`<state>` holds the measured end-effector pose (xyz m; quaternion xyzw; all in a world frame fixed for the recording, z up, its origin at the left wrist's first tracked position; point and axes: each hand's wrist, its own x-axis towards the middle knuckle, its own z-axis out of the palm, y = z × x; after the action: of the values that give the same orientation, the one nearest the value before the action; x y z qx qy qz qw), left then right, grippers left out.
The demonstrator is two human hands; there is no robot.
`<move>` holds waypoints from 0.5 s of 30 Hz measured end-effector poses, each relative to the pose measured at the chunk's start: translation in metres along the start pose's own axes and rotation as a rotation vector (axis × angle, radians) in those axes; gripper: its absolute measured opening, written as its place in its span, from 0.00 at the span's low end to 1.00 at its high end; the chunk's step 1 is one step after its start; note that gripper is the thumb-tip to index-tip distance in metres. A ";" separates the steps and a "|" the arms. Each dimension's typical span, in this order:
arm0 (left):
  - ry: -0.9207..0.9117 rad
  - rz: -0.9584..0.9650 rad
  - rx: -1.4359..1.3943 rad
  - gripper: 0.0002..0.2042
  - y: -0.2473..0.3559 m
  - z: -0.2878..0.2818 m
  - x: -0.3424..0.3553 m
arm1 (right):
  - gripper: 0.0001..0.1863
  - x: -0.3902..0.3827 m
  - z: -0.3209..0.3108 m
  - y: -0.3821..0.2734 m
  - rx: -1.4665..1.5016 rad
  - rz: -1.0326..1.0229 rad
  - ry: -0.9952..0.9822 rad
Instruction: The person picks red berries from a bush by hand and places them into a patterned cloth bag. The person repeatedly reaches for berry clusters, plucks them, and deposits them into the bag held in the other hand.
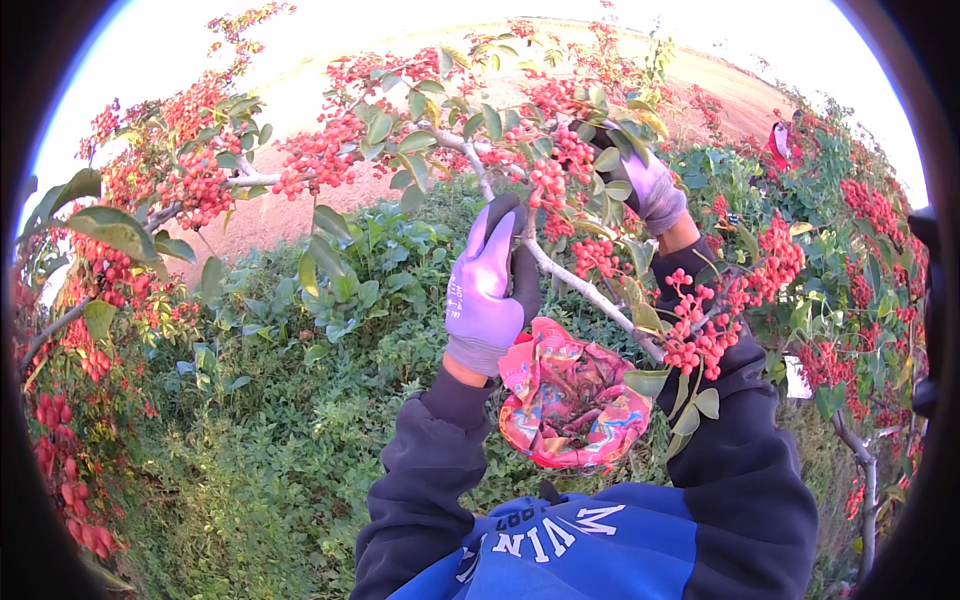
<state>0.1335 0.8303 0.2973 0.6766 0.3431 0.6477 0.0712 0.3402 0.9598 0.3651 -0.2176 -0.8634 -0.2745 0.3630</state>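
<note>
A thin grey branch hung with clusters of small red berries and green leaves crosses in front of me. My left hand, in a purple glove with dark fingertips, is closed on this branch near the middle of the view. Farther right and a little higher, my right hand reaches in among berries and leaves, wearing the same kind of glove. Leaves cover its fingers, so their grip does not show. Below the branch, between my forearms, hangs a pink-red patterned bag, its mouth open, with dark bits inside.
Another berry-laden branch stretches to the left, with more clusters at the lower left. Dense green plants cover the ground. A grey stem stands at right. Bare brown soil lies beyond. Something red and white shows far right.
</note>
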 end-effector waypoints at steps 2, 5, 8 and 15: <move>0.013 0.009 0.013 0.18 -0.001 0.001 0.002 | 0.15 -0.007 -0.005 -0.015 0.467 0.380 0.083; 0.016 0.029 0.011 0.19 -0.001 0.004 0.005 | 0.15 -0.001 -0.006 -0.028 0.763 0.672 -0.481; -0.028 0.066 0.006 0.20 0.001 0.005 0.008 | 0.17 -0.002 0.007 -0.049 0.891 0.657 -0.271; -0.037 0.081 0.065 0.19 0.005 0.009 0.013 | 0.13 -0.028 0.001 -0.032 1.641 0.755 0.134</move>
<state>0.1424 0.8364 0.3093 0.7037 0.3348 0.6260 0.0293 0.3392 0.9315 0.3336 -0.1426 -0.6360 0.5525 0.5195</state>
